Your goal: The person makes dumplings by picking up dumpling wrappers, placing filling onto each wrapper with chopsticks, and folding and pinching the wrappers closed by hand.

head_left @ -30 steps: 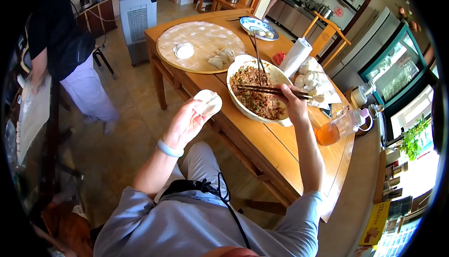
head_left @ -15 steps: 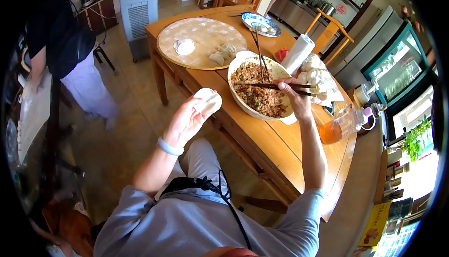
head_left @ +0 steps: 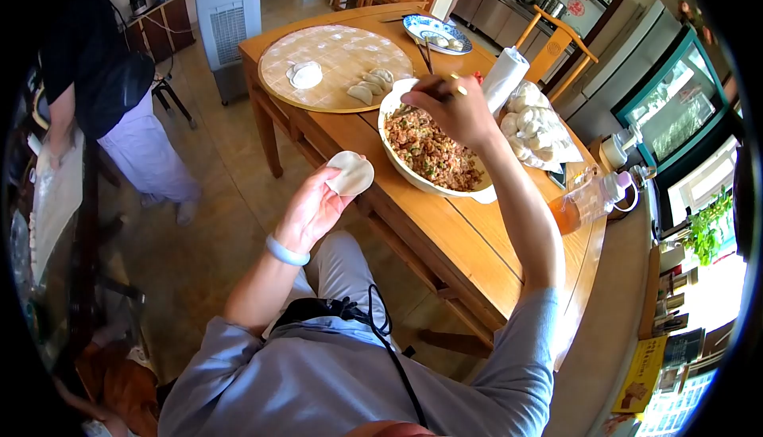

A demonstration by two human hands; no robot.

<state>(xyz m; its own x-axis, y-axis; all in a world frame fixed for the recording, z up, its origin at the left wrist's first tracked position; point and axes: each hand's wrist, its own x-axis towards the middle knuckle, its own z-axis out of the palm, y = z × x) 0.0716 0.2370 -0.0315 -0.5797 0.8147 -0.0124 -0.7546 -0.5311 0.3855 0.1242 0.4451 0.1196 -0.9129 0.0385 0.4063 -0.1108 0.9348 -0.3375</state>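
A flat round dough wrapper (head_left: 352,174) rests on the fingers of my left hand (head_left: 307,211), off the table's near edge. My right hand (head_left: 458,112) is closed around chopsticks above the far side of a white bowl (head_left: 397,162) of minced filling (head_left: 433,155); their lower ends are hidden. Another pair of chopsticks (head_left: 424,57) stands in the bowl, partly behind that hand. Left of the bowl, a floured round board (head_left: 334,47) holds stacked wrappers (head_left: 304,75) and several folded dumplings (head_left: 371,85).
On the wooden table (head_left: 445,234) are a blue-patterned plate (head_left: 436,34), a paper roll (head_left: 505,79), a bag of white pieces (head_left: 538,129) and a bottle (head_left: 584,205). A co-worker (head_left: 103,79) stands at another table on the left.
My right hand has moved up and left over the bowl, turning the chopsticks from level to steeper. My left hand stays nearly still with the wrapper.
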